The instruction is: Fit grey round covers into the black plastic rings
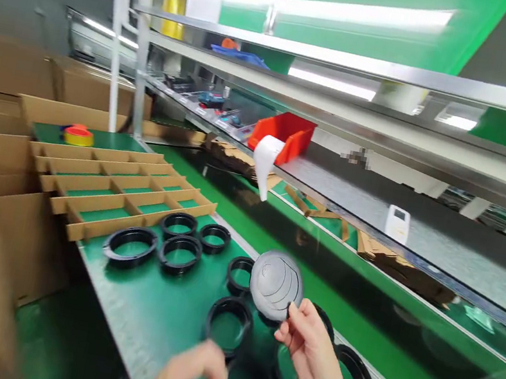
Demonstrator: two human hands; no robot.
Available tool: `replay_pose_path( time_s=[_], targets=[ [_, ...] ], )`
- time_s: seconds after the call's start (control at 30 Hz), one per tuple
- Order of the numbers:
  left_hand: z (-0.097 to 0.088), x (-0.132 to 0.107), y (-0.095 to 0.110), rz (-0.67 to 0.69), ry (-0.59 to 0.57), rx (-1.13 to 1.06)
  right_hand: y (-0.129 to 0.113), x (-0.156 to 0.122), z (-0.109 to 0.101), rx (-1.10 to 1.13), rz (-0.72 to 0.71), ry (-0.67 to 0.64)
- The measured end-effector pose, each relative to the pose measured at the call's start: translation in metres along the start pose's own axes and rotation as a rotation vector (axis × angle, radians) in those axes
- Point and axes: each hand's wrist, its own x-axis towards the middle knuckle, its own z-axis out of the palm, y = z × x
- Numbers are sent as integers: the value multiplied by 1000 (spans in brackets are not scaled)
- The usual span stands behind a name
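Observation:
My right hand (310,350) pinches the lower right rim of a round grey air vent (276,284), holding it up with its curved slats facing me. Lower down and to the left, my left hand (195,375) is blurred. Its thumb and forefinger curl close together around a small dark spot that I cannot make out. Black rings lie on the green bench beneath the hands, among them a ring (227,325) just above my left hand and another ring (354,377) right of my right wrist. Some are partly hidden by my hands.
Farther along the bench (115,302) lie more black rings (130,245) and a cardboard divider grid (134,195). Tape rolls (78,136) sit beyond it. A metal shelf carries a red bin (282,136) and a white device (397,224). Cardboard boxes (24,234) stand on the left.

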Motion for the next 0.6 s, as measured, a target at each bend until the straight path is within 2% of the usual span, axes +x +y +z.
replay_pose_path(
  time_s=[0.07,0.17,0.23,0.3,0.37,0.4,0.43,0.53,0.57,0.6],
  targets=[
    [-23,12,14,-9,100,-115,22,-17,35,85,70,-42],
    [-50,21,33,-106,93,-517,59,-33,81,221,236,-82],
    [-62,18,42,-166,85,-688,82,-39,106,249,343,-128],
    [-73,10,48,-198,151,-790,96,-44,124,154,436,-312],
    [-82,1,52,-246,196,-872,99,-47,134,-75,438,-552],
    [-87,-4,53,-274,202,-895,96,-47,136,-223,343,-614],
    [-91,-8,55,-306,197,-908,91,-45,136,-382,168,-618],
    [-99,-19,59,-352,178,-933,79,-30,132,-835,-537,-365],
    [-101,-21,60,-355,178,-951,79,-24,130,-956,-687,-298],
    [-101,-23,61,-358,184,-969,81,-17,128,-1048,-763,-270]
  ],
)
